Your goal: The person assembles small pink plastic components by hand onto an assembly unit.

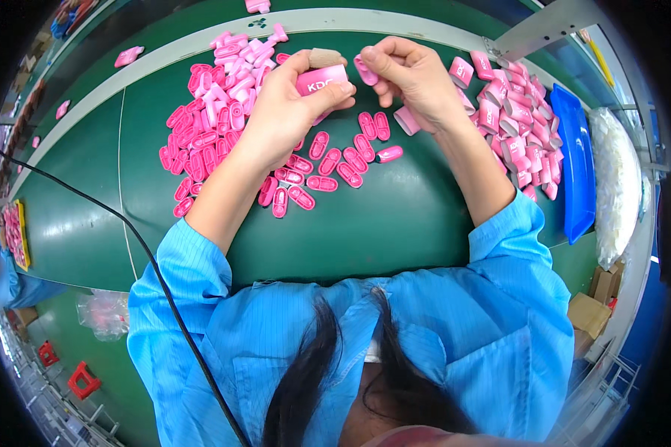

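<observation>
Leftmost: loose pink parts (223, 119) heaped on green worktop (313, 238). Your left hand (279, 104): grip closed round pink shell (323, 79), above worktop; likely light, stiff plastic, so hold broad faces (glossy, may slip). Your right hand (421, 78): grip pinching small pink piece (364, 69); fingers hide its exact shape. Far right: more shells (516, 112) piled.

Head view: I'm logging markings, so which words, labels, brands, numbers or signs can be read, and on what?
Pink cover in the left hand: light capital letters, legible, but I don't copy printed text.
Pink covers piled at right: light lettering on several, likewise not copied; on others too small to read.
No other text is readable.
</observation>
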A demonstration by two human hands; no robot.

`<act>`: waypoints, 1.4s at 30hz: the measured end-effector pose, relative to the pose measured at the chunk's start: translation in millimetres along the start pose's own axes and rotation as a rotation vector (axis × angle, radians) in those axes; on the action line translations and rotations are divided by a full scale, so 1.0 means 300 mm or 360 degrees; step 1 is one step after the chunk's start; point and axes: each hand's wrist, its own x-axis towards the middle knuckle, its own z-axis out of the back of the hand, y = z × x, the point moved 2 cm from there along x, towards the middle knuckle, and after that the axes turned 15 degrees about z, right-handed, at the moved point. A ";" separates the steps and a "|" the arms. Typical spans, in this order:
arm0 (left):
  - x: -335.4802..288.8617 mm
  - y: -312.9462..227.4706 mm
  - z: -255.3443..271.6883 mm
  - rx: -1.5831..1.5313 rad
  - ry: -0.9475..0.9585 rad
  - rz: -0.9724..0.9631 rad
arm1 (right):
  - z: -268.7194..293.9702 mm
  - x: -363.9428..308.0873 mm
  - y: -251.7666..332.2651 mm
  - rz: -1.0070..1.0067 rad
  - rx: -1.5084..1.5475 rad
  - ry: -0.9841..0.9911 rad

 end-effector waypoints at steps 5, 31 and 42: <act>0.038 0.000 -0.040 0.0023 0.0001 -0.0146 | 0.008 -0.009 -0.021 -0.0082 -0.0067 0.0071; 0.014 -0.006 0.012 0.0279 0.0196 -0.0025 | 0.028 -0.032 0.031 0.0094 -0.0428 0.0429; 0.053 0.033 -0.018 0.0525 0.0005 -0.0290 | 0.044 -0.038 0.054 0.0288 -0.0962 0.0427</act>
